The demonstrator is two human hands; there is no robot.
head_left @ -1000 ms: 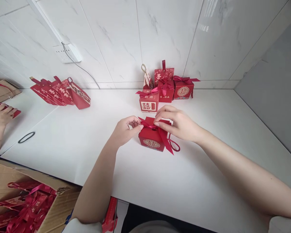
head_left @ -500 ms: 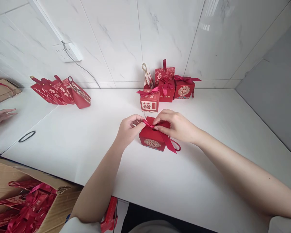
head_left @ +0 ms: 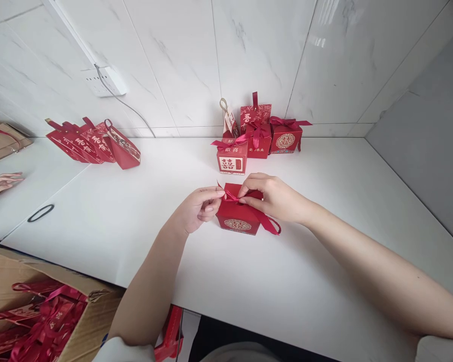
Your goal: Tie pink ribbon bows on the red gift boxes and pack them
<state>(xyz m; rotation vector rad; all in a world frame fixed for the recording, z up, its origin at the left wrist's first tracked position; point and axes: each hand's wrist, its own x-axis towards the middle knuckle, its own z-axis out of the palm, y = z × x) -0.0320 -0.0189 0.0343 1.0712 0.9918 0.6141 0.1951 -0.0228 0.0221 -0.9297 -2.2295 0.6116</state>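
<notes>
A small red gift box (head_left: 238,220) with a gold round emblem stands on the white table (head_left: 287,281) in front of me. A red satin ribbon (head_left: 266,223) crosses its top and trails down its right side next to a red cord loop. My left hand (head_left: 198,208) pinches the ribbon at the box's top left corner. My right hand (head_left: 272,197) pinches the ribbon on the top of the box, fingers curled.
Several finished red boxes (head_left: 258,133) with bows stand against the tiled wall behind. Flat red boxes (head_left: 94,143) lean at the back left under a wall socket (head_left: 107,80). A cardboard carton (head_left: 38,311) of red ribbons sits at lower left. Another person's hand (head_left: 2,183) rests at the far left.
My hands have worked the ribbon tighter over the box top, the left fingers curling in. The other person's hand at far left has drawn back and lies open.
</notes>
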